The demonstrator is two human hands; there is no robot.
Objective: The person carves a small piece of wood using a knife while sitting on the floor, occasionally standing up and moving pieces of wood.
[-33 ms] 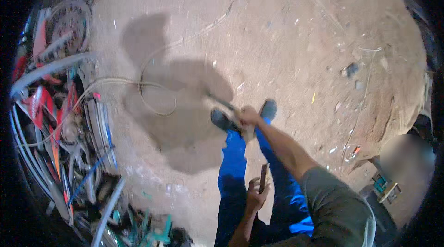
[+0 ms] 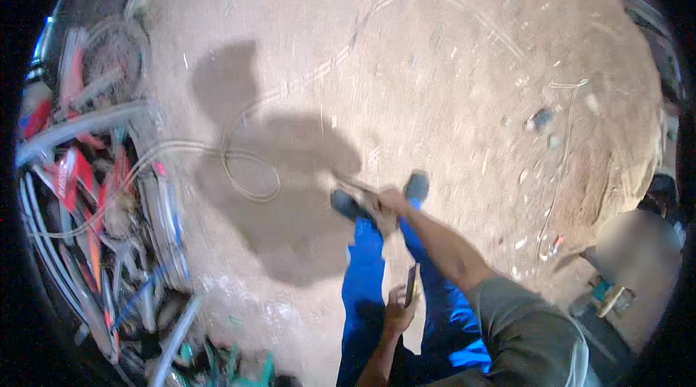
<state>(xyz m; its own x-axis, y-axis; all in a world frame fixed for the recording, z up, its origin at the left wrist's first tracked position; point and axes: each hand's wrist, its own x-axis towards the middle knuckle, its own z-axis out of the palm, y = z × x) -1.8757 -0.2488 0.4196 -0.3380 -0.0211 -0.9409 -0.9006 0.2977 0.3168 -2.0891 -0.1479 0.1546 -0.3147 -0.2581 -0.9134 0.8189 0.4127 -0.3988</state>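
Right hand (image 2: 388, 204) grips a cable (image 2: 250, 169); left hand (image 2: 399, 307) holds a phone (image 2: 410, 284).

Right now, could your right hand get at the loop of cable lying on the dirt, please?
Probably not directly: the right hand is closed on the cable's near end, while the loop lies well off on open dirt, nothing between.

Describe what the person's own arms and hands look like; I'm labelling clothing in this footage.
Both hands are bare, no gloves: the left hand and the right hand. The right forearm is uncovered up to a loose grey-green fabric sleeve that starts near the elbow. The left forearm shows no sleeve in view. No watch or rings can be made out.
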